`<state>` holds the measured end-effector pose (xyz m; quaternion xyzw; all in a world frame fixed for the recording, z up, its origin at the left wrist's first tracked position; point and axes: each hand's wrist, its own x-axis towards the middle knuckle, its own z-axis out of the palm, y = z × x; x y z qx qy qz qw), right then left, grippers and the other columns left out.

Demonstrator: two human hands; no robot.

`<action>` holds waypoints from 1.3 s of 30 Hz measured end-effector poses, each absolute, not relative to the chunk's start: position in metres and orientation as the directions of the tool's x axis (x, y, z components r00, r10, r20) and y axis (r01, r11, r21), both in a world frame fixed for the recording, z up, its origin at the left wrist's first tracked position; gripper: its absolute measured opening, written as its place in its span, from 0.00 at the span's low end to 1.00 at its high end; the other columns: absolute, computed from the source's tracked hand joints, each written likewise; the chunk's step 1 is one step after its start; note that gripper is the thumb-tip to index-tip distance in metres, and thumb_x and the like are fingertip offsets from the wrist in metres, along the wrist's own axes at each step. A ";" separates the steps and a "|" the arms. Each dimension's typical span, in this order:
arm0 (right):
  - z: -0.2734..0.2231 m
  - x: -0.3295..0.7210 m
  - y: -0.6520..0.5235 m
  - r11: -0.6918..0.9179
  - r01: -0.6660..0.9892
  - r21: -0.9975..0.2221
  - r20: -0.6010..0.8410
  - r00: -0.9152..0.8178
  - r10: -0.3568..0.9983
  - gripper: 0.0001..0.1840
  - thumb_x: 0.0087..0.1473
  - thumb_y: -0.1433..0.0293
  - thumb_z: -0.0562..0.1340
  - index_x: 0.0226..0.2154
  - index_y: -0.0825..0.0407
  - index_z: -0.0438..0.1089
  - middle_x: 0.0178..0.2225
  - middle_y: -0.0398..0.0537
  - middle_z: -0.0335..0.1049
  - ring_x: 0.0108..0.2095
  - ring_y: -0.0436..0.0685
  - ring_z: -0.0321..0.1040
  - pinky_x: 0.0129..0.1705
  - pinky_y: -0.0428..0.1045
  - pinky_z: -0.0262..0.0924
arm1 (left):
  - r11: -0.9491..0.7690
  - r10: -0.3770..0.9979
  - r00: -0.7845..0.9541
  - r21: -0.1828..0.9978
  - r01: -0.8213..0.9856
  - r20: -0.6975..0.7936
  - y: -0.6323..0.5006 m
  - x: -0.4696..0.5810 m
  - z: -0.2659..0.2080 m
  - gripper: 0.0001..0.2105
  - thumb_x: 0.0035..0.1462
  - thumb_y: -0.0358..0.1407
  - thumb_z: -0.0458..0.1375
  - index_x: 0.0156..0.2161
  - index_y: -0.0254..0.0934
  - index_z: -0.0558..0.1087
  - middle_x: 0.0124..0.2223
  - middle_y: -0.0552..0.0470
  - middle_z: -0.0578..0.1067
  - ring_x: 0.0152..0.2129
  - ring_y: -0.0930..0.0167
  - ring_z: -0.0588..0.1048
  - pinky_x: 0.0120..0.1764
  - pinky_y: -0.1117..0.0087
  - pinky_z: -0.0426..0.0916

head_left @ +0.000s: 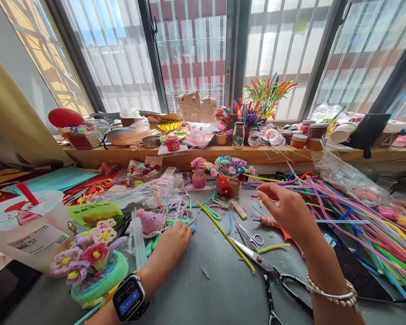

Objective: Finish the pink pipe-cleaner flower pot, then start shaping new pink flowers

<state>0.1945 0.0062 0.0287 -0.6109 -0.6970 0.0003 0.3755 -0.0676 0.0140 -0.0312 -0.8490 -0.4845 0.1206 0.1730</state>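
Observation:
My left hand (174, 243) rests low over the grey table, its fingers bent down among mint-green pipe cleaner pieces (154, 245) and a string of pearl beads (189, 216). What lies under its fingertips is hidden. Beside it sits a pink crocheted cone (151, 222), with clear glue sticks (138, 246) closer to the wrist. Raised above the table, my right hand (287, 207) has its thumb and index finger curved and slightly apart, with nothing visible between them. Beneath it are a glue gun (268, 220), small scissors (248, 234) and larger black-handled scissors (257, 259).
Many coloured pipe cleaners (355, 221) heap at the right, partly over a dark tablet (352, 266). A drink cup (30, 225) and a flower-topped green piece (99, 275) stand left. Small flower baskets (228, 185) line the back below a cluttered windowsill (203, 158).

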 end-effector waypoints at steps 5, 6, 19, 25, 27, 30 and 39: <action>0.028 0.194 0.007 0.229 0.844 -0.485 0.476 0.035 0.879 0.11 0.53 0.66 0.52 0.33 0.52 0.67 0.30 0.48 0.74 0.32 0.57 0.71 0.35 0.51 0.60 | -0.475 0.863 0.504 -0.406 0.781 -0.040 0.016 -0.068 -0.029 0.12 0.52 0.20 0.48 0.37 0.31 0.70 0.36 0.43 0.75 0.35 0.62 0.73 0.30 0.67 0.66; 0.027 0.194 0.007 0.229 0.846 -0.482 0.476 0.034 0.879 0.11 0.53 0.65 0.52 0.33 0.52 0.67 0.30 0.48 0.74 0.32 0.57 0.71 0.35 0.51 0.60 | -0.474 0.863 0.504 -0.405 0.782 -0.037 0.016 -0.068 -0.029 0.11 0.53 0.20 0.48 0.37 0.31 0.70 0.36 0.43 0.75 0.35 0.62 0.73 0.30 0.67 0.66; 0.025 0.194 0.010 0.274 0.855 -0.441 0.557 0.021 0.830 0.11 0.53 0.69 0.51 0.32 0.51 0.68 0.31 0.49 0.74 0.31 0.58 0.70 0.33 0.51 0.60 | -0.478 0.861 0.507 -0.390 0.787 -0.030 0.018 -0.069 -0.028 0.13 0.51 0.19 0.46 0.35 0.30 0.70 0.34 0.42 0.75 0.35 0.61 0.73 0.30 0.66 0.66; 0.025 0.197 0.011 0.304 0.848 -0.435 0.664 0.073 0.744 0.12 0.55 0.69 0.50 0.31 0.52 0.68 0.31 0.51 0.73 0.32 0.57 0.69 0.35 0.50 0.60 | -0.474 0.864 0.502 -0.384 0.792 -0.030 0.019 -0.069 -0.029 0.13 0.51 0.19 0.46 0.37 0.31 0.70 0.36 0.42 0.75 0.35 0.62 0.73 0.30 0.67 0.66; 0.025 0.198 0.011 0.290 0.852 -0.435 0.683 0.102 0.724 0.11 0.55 0.68 0.51 0.31 0.53 0.68 0.31 0.52 0.73 0.32 0.57 0.68 0.35 0.50 0.59 | -0.476 0.863 0.504 -0.383 0.791 -0.033 0.019 -0.070 -0.029 0.13 0.51 0.19 0.46 0.37 0.31 0.70 0.36 0.42 0.75 0.35 0.62 0.73 0.31 0.66 0.66; 0.026 0.199 0.009 0.274 0.847 -0.455 0.690 0.141 0.710 0.11 0.55 0.67 0.51 0.31 0.53 0.67 0.30 0.51 0.72 0.30 0.56 0.67 0.33 0.49 0.58 | -0.478 0.863 0.505 -0.382 0.791 -0.035 0.019 -0.070 -0.028 0.13 0.51 0.19 0.46 0.36 0.31 0.70 0.36 0.43 0.75 0.35 0.62 0.73 0.32 0.66 0.67; 0.026 0.200 0.009 0.269 0.849 -0.455 0.699 0.153 0.699 0.12 0.56 0.66 0.51 0.30 0.53 0.67 0.30 0.51 0.71 0.29 0.56 0.67 0.32 0.50 0.59 | -0.486 0.855 0.519 -0.382 0.786 -0.019 0.020 -0.072 -0.031 0.13 0.51 0.19 0.45 0.36 0.31 0.70 0.35 0.42 0.74 0.34 0.62 0.73 0.31 0.66 0.66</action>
